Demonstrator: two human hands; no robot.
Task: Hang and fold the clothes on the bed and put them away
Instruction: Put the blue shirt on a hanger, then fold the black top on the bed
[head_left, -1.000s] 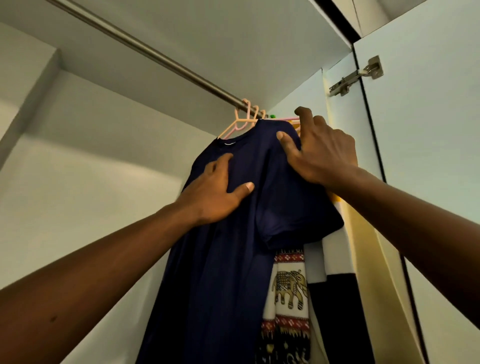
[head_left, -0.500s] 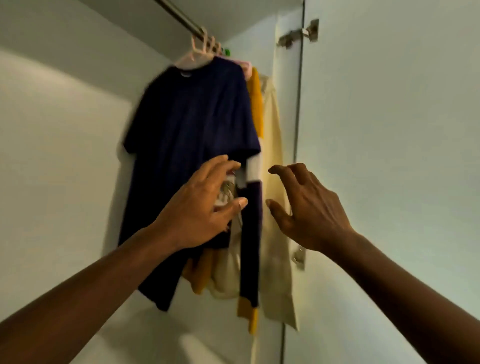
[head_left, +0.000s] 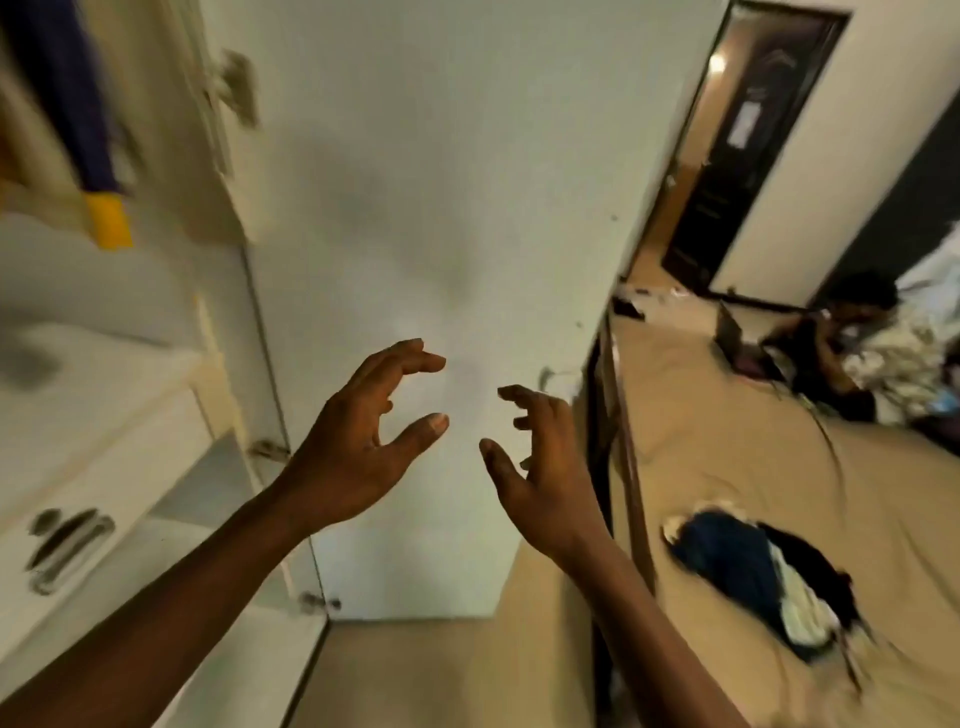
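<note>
My left hand (head_left: 363, 441) and my right hand (head_left: 540, 467) hover empty in front of the open white wardrobe door (head_left: 441, 208), fingers loosely curled, a short gap between them. The lower ends of the hung clothes (head_left: 78, 130), navy with a yellow hem, show blurred at the top left inside the wardrobe. A pile of clothes (head_left: 763, 577), dark blue, black and white, lies on the tan bed (head_left: 727, 441) at the lower right.
A white drawer front with a metal handle (head_left: 67, 545) sits at the lower left. Another person (head_left: 841, 343) sits at the bed's far end beside a laptop (head_left: 730, 327). A dark doorway (head_left: 743, 145) stands behind. Tan floor lies below the door.
Both hands left the navy shirt hanging on the rail and dropped down. The view swung right and downward, away from the wardrobe interior, bringing the bed and its clothes pile into sight.
</note>
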